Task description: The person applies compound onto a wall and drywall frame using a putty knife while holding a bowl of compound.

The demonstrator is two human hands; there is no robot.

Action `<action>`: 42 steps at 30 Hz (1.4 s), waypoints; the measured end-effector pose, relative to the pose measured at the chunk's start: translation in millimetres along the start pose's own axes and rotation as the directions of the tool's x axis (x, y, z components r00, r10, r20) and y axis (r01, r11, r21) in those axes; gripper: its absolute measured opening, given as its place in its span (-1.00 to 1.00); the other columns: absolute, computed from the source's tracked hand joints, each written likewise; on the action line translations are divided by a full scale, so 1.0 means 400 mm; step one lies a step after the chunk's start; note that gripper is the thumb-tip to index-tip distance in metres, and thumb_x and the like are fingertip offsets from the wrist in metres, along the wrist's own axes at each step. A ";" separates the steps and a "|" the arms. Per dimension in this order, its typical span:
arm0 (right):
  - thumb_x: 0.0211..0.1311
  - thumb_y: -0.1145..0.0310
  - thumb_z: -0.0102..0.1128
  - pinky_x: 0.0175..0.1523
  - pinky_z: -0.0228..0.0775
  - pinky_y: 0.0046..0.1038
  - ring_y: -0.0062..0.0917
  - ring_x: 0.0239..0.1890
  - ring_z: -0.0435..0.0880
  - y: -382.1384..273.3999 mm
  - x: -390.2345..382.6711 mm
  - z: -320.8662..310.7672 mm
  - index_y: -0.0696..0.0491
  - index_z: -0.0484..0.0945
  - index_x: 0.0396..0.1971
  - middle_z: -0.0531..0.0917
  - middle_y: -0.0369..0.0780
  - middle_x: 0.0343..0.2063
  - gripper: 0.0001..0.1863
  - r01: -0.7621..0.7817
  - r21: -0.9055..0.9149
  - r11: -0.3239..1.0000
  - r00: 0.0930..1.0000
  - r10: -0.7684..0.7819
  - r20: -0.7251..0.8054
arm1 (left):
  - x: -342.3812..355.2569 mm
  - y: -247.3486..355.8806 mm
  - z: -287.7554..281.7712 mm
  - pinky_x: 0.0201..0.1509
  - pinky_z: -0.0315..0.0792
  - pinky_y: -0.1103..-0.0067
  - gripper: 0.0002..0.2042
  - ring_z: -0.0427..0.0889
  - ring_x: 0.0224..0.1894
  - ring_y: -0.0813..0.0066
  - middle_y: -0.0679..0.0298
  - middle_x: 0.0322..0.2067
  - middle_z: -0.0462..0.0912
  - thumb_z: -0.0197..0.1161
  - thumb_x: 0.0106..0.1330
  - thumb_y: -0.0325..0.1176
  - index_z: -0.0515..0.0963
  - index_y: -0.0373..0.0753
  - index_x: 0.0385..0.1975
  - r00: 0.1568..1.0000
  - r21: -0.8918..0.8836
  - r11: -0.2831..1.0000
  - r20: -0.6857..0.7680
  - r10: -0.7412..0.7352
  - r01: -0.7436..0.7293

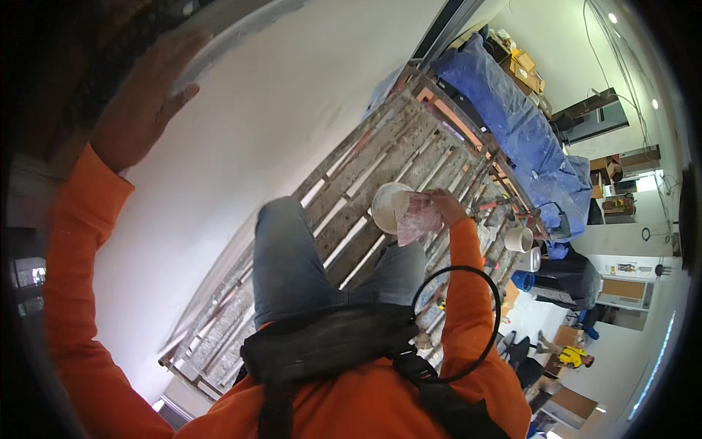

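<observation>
My left hand (150,110) is raised at the far left, with its fingers stretched and its thumb apart. It is by the edge of the white wall (241,139), in shadow; whether it touches the wall I cannot tell. My right hand (447,208) is closed on a dusty pinkish sheet (420,219), which may be sandpaper. The sheet hangs in front of a round white bucket (385,205) and hides part of its right side. Below them lies a slatted scaffold platform (380,161), and my knees are bent over it.
A second white bucket (518,239) stands at the platform's right side. Blue plastic sheeting (504,110) covers things beyond the platform's far rail (468,124). Far below on the right, a person in a yellow top (574,357) is near desks. A black cable loop (499,293) crosses my right arm.
</observation>
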State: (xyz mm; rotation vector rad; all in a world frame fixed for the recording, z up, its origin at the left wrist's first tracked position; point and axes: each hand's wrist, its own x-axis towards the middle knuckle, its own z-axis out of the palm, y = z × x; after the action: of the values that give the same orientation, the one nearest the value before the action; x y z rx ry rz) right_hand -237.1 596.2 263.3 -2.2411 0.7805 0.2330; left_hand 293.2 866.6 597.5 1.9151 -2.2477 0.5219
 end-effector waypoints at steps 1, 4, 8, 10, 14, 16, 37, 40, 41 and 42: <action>0.21 0.34 0.13 0.07 0.52 -0.33 -0.29 -0.16 0.70 0.013 -0.018 0.000 0.15 0.65 -0.18 0.68 -0.14 -0.26 -0.73 0.071 -0.142 0.987 0.997 -0.072 -0.005 | 0.014 -0.003 0.002 0.62 -0.01 0.31 -0.41 0.12 0.55 0.12 0.13 0.49 0.22 0.06 0.49 -0.38 0.17 -0.12 0.51 0.999 -0.001 1.000 0.029 -0.022 0.022; 0.17 0.45 0.08 0.08 0.51 -0.37 -0.39 -0.16 0.68 -0.066 -0.010 0.075 0.23 0.65 -0.15 0.69 -0.20 -0.26 -0.71 0.306 0.895 0.326 0.898 0.212 -0.384 | 0.001 0.003 -0.015 0.58 0.03 0.25 -0.43 0.17 0.50 -0.02 -0.01 0.44 0.25 0.10 0.47 -0.36 0.23 -0.22 0.48 0.998 0.027 0.999 0.057 -0.026 0.024; 0.22 0.53 0.01 0.13 0.48 -0.40 -0.44 -0.07 0.69 -0.176 0.085 0.076 0.26 0.63 -0.02 0.73 -0.15 -0.14 -0.63 0.442 0.880 0.173 0.887 0.062 -0.458 | 0.019 0.008 -0.005 0.58 -0.01 0.19 -0.38 0.12 0.52 -0.06 -0.01 0.49 0.17 0.07 0.49 -0.22 0.15 -0.27 0.50 0.987 0.063 0.997 0.157 -0.043 0.034; 0.31 0.52 0.00 0.06 0.50 -0.46 -0.54 -0.06 0.69 -0.343 0.083 -0.009 0.26 0.64 0.04 0.75 -0.13 -0.11 -0.63 0.510 0.778 0.366 0.823 0.056 -0.566 | 0.025 0.005 -0.010 0.58 -0.03 0.18 -0.32 0.09 0.53 -0.07 -0.03 0.50 0.14 0.04 0.52 -0.08 0.07 -0.29 0.52 0.973 0.023 0.997 0.219 -0.076 0.072; 0.40 0.37 0.07 -0.21 0.48 -0.53 -0.67 -0.31 0.61 -0.434 0.192 -0.064 0.23 0.64 0.06 0.71 -0.28 -0.30 -0.64 0.667 0.607 0.432 0.704 -0.098 -0.704 | 0.121 0.053 -0.025 0.55 0.05 0.19 -0.29 0.21 0.48 -0.10 -0.13 0.43 0.25 0.01 0.54 0.06 0.15 -0.36 0.47 0.963 -0.105 0.983 0.242 -0.119 0.148; 0.40 0.36 0.09 -0.24 0.45 -0.56 -0.70 -0.33 0.58 -0.452 0.248 -0.089 0.23 0.64 0.06 0.68 -0.31 -0.34 -0.64 0.664 0.660 0.352 0.713 -0.030 -0.701 | 0.223 0.055 -0.030 0.53 0.10 0.20 -0.32 0.28 0.45 -0.10 -0.14 0.38 0.33 0.02 0.54 0.06 0.23 -0.38 0.44 0.944 -0.046 0.989 0.309 -0.119 0.140; 0.11 0.54 0.26 0.22 0.43 -0.15 -0.10 0.13 0.59 -0.618 0.611 -0.299 0.21 0.43 0.24 0.60 0.00 0.09 -0.39 0.790 0.233 0.567 0.229 0.080 -0.970 | 0.447 -0.016 0.120 0.35 0.41 0.21 -0.43 0.46 0.29 0.12 -0.04 0.31 0.37 -0.26 0.57 0.01 0.29 -0.31 0.33 0.972 -0.225 0.958 0.193 -0.135 0.178; 0.15 0.50 0.22 0.25 0.41 -0.14 -0.10 0.15 0.58 -0.616 0.634 -0.323 0.28 0.41 0.24 0.59 0.03 0.10 -0.41 0.815 0.187 0.549 0.193 0.048 -0.980 | 0.448 -0.017 0.117 0.33 0.43 0.16 -0.50 0.48 0.27 0.09 -0.07 0.29 0.38 -0.30 0.60 -0.08 0.33 -0.30 0.29 0.983 -0.164 0.982 0.172 -0.064 0.092; 0.15 0.50 0.22 0.25 0.41 -0.14 -0.10 0.15 0.58 -0.623 0.637 -0.325 0.28 0.41 0.24 0.59 0.03 0.10 -0.41 0.817 0.185 0.546 0.191 0.047 -0.980 | 0.450 -0.017 0.114 0.33 0.43 0.17 -0.50 0.48 0.26 0.09 -0.07 0.29 0.38 -0.30 0.60 -0.07 0.33 -0.30 0.29 0.983 -0.157 0.982 0.168 -0.075 0.101; 0.15 0.49 0.22 0.24 0.41 -0.14 -0.09 0.16 0.57 -0.628 0.638 -0.328 0.29 0.41 0.23 0.58 0.05 0.11 -0.41 0.803 0.177 0.569 0.198 0.025 -0.980 | 0.452 -0.017 0.115 0.34 0.42 0.17 -0.49 0.48 0.26 0.09 -0.07 0.29 0.38 -0.29 0.60 -0.06 0.33 -0.29 0.30 0.984 -0.152 0.982 0.158 -0.083 0.108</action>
State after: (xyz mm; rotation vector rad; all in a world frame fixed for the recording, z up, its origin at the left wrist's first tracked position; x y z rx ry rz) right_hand 108.3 521.9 406.9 -1.4953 0.5007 -1.6218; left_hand 272.8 682.1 615.3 2.0288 -2.1942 0.1819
